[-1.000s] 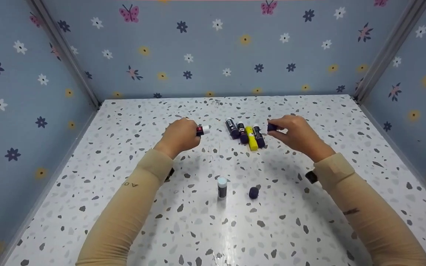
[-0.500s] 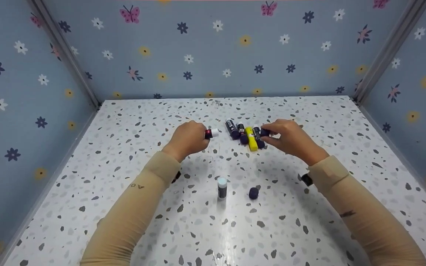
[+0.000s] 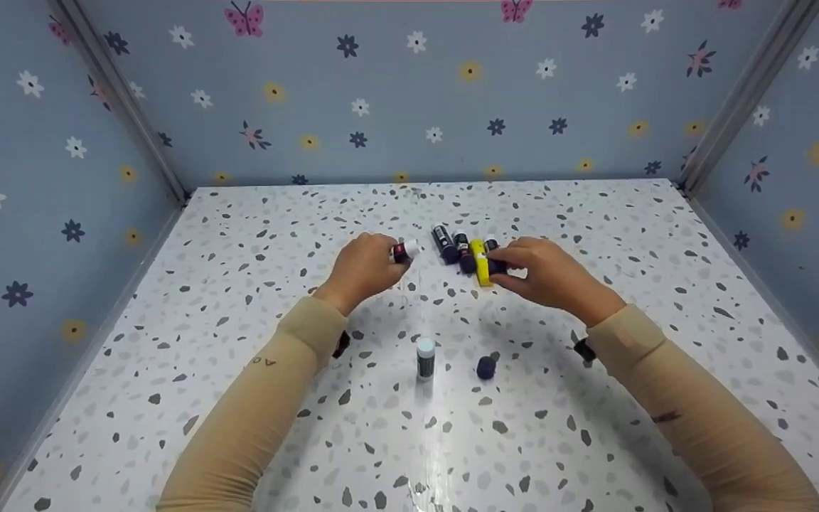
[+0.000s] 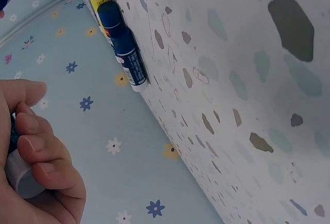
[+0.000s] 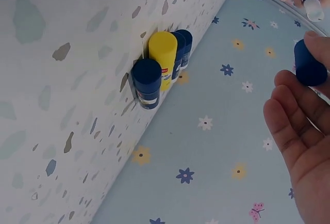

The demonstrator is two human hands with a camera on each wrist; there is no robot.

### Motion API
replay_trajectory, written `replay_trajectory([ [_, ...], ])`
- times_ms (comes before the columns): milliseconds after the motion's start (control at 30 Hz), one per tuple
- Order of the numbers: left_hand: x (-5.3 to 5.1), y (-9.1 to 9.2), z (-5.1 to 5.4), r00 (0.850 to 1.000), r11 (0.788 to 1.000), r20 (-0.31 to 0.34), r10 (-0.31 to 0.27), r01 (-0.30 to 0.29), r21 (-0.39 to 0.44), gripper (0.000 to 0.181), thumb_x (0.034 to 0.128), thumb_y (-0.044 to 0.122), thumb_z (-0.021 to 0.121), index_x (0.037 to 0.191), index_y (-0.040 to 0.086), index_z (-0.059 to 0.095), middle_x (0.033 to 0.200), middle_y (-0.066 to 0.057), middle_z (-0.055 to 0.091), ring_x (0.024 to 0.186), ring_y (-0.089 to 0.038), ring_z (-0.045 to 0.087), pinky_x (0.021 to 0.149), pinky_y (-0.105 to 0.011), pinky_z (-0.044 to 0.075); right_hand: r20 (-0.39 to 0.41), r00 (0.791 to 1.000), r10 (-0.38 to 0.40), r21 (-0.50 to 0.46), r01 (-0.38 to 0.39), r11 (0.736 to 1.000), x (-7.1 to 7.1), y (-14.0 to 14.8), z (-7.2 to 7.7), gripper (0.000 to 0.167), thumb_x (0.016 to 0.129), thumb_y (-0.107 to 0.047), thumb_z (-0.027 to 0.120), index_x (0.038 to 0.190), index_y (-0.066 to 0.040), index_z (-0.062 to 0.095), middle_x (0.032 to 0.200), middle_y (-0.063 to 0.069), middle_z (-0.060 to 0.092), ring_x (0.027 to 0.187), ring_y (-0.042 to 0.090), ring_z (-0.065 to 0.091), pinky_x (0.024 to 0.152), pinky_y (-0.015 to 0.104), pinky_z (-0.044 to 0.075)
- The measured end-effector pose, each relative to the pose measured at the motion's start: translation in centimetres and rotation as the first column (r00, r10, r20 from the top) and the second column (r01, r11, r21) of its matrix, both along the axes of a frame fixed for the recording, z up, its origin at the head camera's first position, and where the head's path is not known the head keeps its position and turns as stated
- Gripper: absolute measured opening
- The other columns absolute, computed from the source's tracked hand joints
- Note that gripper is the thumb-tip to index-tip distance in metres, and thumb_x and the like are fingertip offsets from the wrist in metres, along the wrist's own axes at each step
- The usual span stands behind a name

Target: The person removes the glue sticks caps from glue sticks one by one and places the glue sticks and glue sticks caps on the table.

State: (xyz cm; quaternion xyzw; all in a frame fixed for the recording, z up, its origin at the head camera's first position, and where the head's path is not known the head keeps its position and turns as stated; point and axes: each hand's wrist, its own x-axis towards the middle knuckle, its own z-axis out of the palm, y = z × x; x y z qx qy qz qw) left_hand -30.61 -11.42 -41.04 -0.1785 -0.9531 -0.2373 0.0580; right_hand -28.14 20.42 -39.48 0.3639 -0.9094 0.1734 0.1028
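My left hand [image 3: 367, 263] grips a dark glue stick [image 3: 400, 252] with a red patch, its white end pointing right. In the left wrist view, the fingers curl round that stick's whitish end [image 4: 25, 180]. Held between my right hand's [image 3: 550, 274] thumb and fingers is a dark blue cap [image 5: 309, 65]. This hand is over the right end of a row of lying glue sticks: dark ones [image 3: 443, 244] and a yellow one [image 3: 480, 263]. It partly hides the rightmost dark stick [image 5: 147, 82]. Whether the held cap touches the row, I cannot tell.
Nearer the front, a glue stick [image 3: 425, 359] stands upright with a pale top. A loose dark cap [image 3: 485, 368] lies to its right. The speckled white table [image 3: 310, 448] is bounded by flowered blue panels [image 3: 409, 92] at the back and sides.
My right hand has moved left with the cap, from beside the row to over its right end. The left hand has shifted slightly right with its glue stick.
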Motion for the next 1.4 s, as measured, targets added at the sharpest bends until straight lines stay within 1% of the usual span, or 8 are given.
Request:
replay_trajectory([
  [167,0.1,0.1,-0.5,0.995,0.981,0.075,-0.061,0.046,0.190,0.039,0.1056,0.029,0.070,0.074,0.018,0.051,0.072,0.000,0.053,0.064,-0.016,0.046,0.065,-0.033,0.042,0.079,0.997,0.001,0.023,-0.003,1.000,0.4,-0.4,0.0,0.038,0.100,-0.016,0.081,0.134,-0.001,0.072,0.112,0.017,0.076,0.097,0.032,0.075,0.088,0.048,0.063],
  [367,0.4,-0.1,-1.3,0.973,0.937,0.166,-0.159,0.096,0.337,0.031,0.1087,0.035,0.066,0.088,0.014,0.055,0.082,-0.003,0.056,0.071,-0.016,0.050,0.069,-0.033,0.045,0.166,0.985,0.036,0.011,-0.039,0.999,0.7,-0.8,-0.8,0.027,0.098,-0.012,0.082,0.119,-0.003,0.067,0.111,0.013,0.076,0.103,0.029,0.078,0.091,0.045,0.064],
  [533,0.7,-0.1,-1.8,0.952,0.920,0.216,-0.217,0.125,0.372,0.029,0.1111,0.038,0.061,0.101,0.012,0.057,0.089,-0.003,0.058,0.074,-0.016,0.052,0.070,-0.033,0.046,0.182,0.981,0.067,0.036,-0.075,0.997,0.9,-1.0,-1.7,0.023,0.098,-0.012,0.081,0.117,-0.005,0.071,0.110,0.011,0.077,0.102,0.029,0.077,0.089,0.046,0.063],
  [700,1.1,-0.1,-2.0,0.927,0.906,0.260,-0.270,0.153,0.395,0.028,0.1128,0.038,0.057,0.104,0.012,0.055,0.088,-0.002,0.054,0.076,-0.017,0.048,0.071,-0.034,0.043,0.172,0.978,0.119,0.077,-0.134,0.988,1.1,-1.1,-2.4,0.026,0.100,-0.011,0.078,0.125,-0.003,0.075,0.113,0.012,0.078,0.100,0.029,0.075,0.089,0.048,0.062],
  [800,1.3,0.0,-2.1,0.918,0.904,0.266,-0.294,0.177,0.388,0.027,0.1130,0.037,0.056,0.105,0.012,0.055,0.090,-0.002,0.052,0.080,-0.017,0.048,0.074,-0.035,0.042,0.180,0.972,0.153,0.101,-0.173,0.980,1.2,-1.2,-2.8,0.028,0.101,-0.012,0.076,0.126,-0.001,0.075,0.111,0.012,0.078,0.098,0.028,0.074,0.089,0.048,0.062],
  [1000,1.6,0.0,-2.6,0.900,0.897,0.285,-0.329,0.204,0.392,0.023,0.1136,0.033,0.053,0.105,0.012,0.053,0.092,-0.002,0.051,0.083,-0.018,0.047,0.076,-0.036,0.041,0.197,0.958,0.207,0.118,-0.232,0.965,1.4,-1.3,-3.6,0.021,0.097,-0.010,0.078,0.116,-0.002,0.077,0.102,0.010,0.078,0.092,0.026,0.074,0.087,0.046,0.062],
  [1267,1.9,-0.4,-2.9,0.872,0.884,0.333,-0.359,0.204,0.420,0.021,0.1145,0.032,0.046,0.107,0.013,0.052,0.089,-0.002,0.052,0.078,-0.017,0.047,0.073,-0.034,0.041,0.263,0.942,0.207,0.173,-0.257,0.951,1.5,-1.6,-4.4,0.019,0.093,-0.010,0.080,0.110,-0.004,0.077,0.097,0.007,0.078,0.085,0.021,0.069,0.083,0.043,0.060],
  [1400,2.0,-0.4,-2.9,0.863,0.882,0.352,-0.363,0.197,0.428,0.021,0.1141,0.030,0.043,0.108,0.013,0.052,0.094,-0.011,0.056,0.078,-0.017,0.049,0.072,-0.033,0.042,0.293,0.936,0.194,0.195,-0.257,0.947,1.6,-1.7,-4.7,0.021,0.093,-0.009,0.080,0.113,-0.003,0.078,0.099,0.008,0.079,0.087,0.021,0.070,0.084,0.043,0.061],
])
